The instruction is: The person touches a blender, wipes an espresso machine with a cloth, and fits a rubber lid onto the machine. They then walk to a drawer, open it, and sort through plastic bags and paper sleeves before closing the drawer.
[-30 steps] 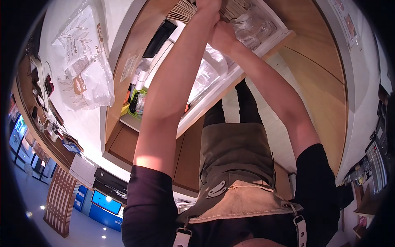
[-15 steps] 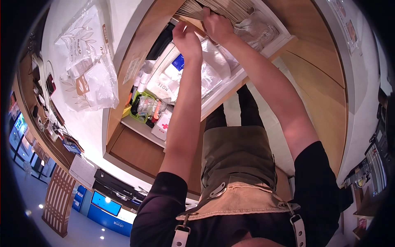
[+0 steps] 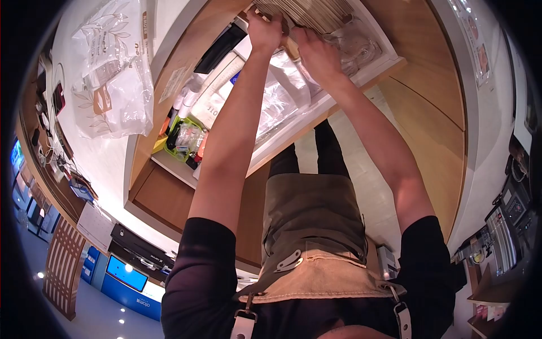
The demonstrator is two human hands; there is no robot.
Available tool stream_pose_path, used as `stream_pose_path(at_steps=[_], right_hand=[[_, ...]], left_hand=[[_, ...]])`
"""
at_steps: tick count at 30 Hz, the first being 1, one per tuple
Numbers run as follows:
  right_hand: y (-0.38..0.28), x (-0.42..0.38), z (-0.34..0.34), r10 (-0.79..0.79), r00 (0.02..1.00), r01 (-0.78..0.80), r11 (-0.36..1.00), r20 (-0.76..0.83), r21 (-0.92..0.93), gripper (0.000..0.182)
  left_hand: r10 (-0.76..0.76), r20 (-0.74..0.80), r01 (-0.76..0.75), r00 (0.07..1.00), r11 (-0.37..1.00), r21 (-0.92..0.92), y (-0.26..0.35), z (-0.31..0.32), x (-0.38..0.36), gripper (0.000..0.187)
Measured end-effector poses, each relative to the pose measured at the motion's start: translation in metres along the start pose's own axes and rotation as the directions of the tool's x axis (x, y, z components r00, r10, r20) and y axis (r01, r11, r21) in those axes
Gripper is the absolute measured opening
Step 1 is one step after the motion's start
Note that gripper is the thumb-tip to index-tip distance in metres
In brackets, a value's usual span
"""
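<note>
A row of tightly packed brown paper pieces (image 3: 316, 14) fills the far end of an open drawer (image 3: 271, 146). My left hand (image 3: 265, 33) is at the row's near left edge, its fingers curled against the paper. Close beside it on the right, my right hand (image 3: 319, 55) has bent fingers at the row's near side; the fingertips are partly hidden, and whatever they hold cannot be made out. Under and between my forearms lie clear plastic packets (image 3: 276, 101). A crumpled clear bag (image 3: 358, 45) sits right of my right hand.
A green basket (image 3: 179, 135) of small items stands at the drawer's near left, with a black case (image 3: 222, 48) along the left wall. On the white counter (image 3: 68, 116) lies a printed plastic bag (image 3: 113, 73). The wooden cabinet side (image 3: 429, 107) borders the right.
My left hand has moved up onto the paper row's left edge. My right hand has drawn back slightly toward me and to the right. The whole view has shifted a little.
</note>
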State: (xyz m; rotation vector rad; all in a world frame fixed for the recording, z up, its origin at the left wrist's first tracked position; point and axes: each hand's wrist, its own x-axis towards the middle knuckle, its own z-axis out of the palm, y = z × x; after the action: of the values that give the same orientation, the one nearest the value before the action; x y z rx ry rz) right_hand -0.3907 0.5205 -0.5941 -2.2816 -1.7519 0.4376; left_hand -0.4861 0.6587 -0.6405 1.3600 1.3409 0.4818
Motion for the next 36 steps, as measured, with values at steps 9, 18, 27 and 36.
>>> stream_pose_path(at_steps=[9, 18, 27, 36], right_hand=[[0.022, 0.009, -0.011, -0.148, 0.937, 0.23, 0.944, -0.317, 0.237, 0.04], [0.06, 0.045, 0.012, -0.148, 0.985, 0.137, 0.983, -0.093, -0.12, 0.078], [0.075, 0.042, 0.004, -0.143, 0.989, 0.134, 0.974, -0.04, -0.184, 0.087], [0.05, -0.144, -0.063, 0.419, 0.903, -0.299, 0.45, 0.097, 0.841, 0.032]], left_hand=[[0.068, -0.08, -0.059, 0.994, 0.992, 0.108, 0.006, 0.016, -0.021, 0.099], [0.219, -0.28, -0.233, 0.934, 0.972, -0.017, -0.007, 0.054, -0.031, 0.094], [0.214, -0.268, -0.218, 0.939, 0.976, 0.015, -0.009, 0.059, -0.028, 0.086], [0.072, -0.242, -0.098, 0.968, 0.991, -0.096, -0.001, -0.043, -0.126, 0.053]])
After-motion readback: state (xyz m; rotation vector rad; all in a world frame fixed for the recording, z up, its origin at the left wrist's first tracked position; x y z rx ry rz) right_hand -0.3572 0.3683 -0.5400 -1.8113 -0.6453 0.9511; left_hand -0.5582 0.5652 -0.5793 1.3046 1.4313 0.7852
